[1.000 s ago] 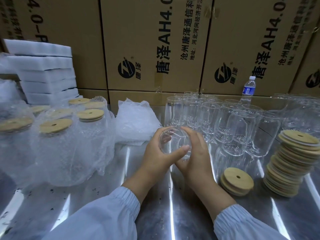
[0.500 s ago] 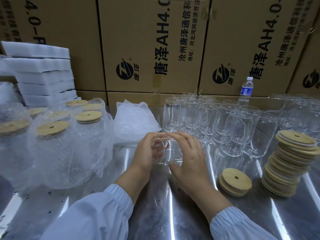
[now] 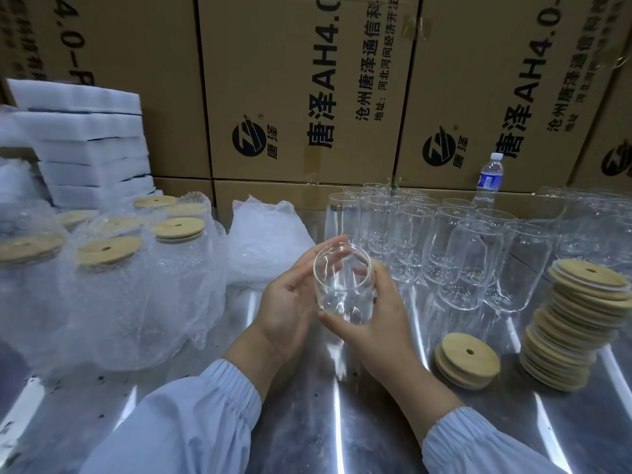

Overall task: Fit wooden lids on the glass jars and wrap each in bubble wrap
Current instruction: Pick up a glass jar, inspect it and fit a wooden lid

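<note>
Pointing mouth-up, near-upright: jar [image 3: 343, 285]

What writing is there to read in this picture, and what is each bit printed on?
"唐泽AH4.0-": right cardboard box, running upward.
"唐泽AH4.": middle cardboard box, cut off at the top.
"沧州唐泽通信科": same box, smaller, cut off.
"地址:河北河间经济开": same box, smallest, cut off.
"唐泽": beside the round logo on both boxes.
"4.0-": left cardboard box, partly cut off.
Water bottle label: too small to read.

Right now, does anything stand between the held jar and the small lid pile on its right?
Nothing visible. The left hand and right hand hold the jar; only bare table lies between it and the small lid pile.
</note>
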